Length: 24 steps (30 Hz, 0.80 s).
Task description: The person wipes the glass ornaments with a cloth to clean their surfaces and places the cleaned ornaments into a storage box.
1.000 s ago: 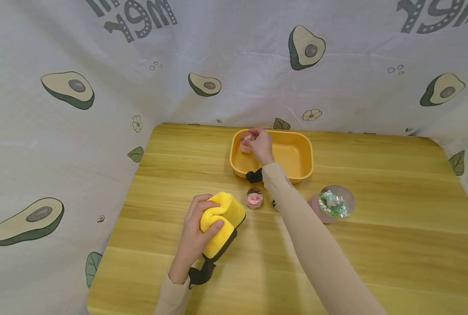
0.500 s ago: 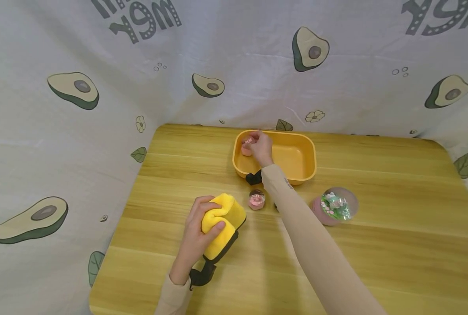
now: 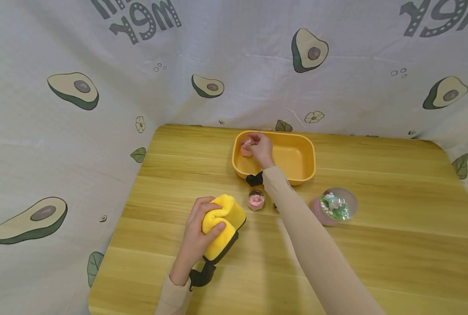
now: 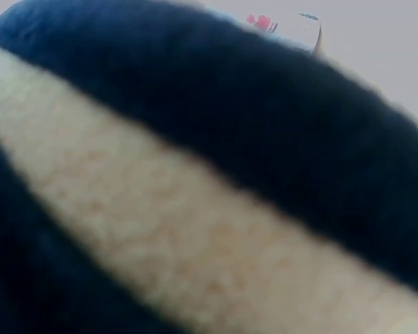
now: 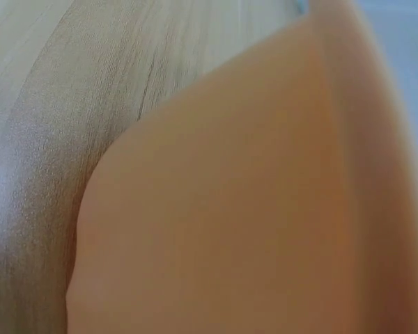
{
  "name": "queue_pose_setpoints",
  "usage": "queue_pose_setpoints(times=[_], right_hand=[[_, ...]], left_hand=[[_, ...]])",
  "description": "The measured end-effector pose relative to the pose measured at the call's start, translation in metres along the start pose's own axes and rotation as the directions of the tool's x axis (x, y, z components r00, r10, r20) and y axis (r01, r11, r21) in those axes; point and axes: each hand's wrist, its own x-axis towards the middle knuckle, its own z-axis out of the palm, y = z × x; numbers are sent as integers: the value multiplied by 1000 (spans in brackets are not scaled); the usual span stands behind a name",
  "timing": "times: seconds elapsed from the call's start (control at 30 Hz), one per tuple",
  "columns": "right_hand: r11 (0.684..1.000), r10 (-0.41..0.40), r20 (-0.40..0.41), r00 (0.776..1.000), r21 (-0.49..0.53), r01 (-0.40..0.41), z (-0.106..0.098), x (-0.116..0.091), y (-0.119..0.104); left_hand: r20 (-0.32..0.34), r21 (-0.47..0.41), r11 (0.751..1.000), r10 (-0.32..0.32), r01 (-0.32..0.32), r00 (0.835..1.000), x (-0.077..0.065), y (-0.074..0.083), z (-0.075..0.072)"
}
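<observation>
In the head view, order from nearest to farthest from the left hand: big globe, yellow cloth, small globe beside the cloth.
1. Yellow cloth: gripped in the left hand.
2. Small globe: right of the cloth.
3. Big globe: farther right, past the right sleeve.

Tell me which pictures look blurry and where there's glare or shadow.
Head view: fairly sharp, soft shadow on the table beside the right sleeve; left wrist view: the cloth badly blurred, washed pale; right wrist view: the orange tray soft, pale glare on the table at left.
</observation>
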Motion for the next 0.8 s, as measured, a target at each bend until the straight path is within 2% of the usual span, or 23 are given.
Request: queue_pose_setpoints(times=[0.23, 0.47, 0.6, 0.8], right_hand=[[998, 1, -10, 1000, 65, 0, -2, 0, 3], [983, 13, -60, 998, 183, -2, -10, -3, -7], [954, -10, -97, 995, 298, 39, -16, -9, -15], [884, -83, -121, 989, 448, 129, -26, -21, -24]], left_hand=[[12, -11, 1000, -6, 6, 1000, 0, 1, 0], [1, 2, 1000, -3, 3, 1000, 5, 11, -1], [5, 2, 1000, -12, 12, 1000, 4, 7, -1], [12, -12, 1000, -17, 17, 1000, 1, 0, 0]])
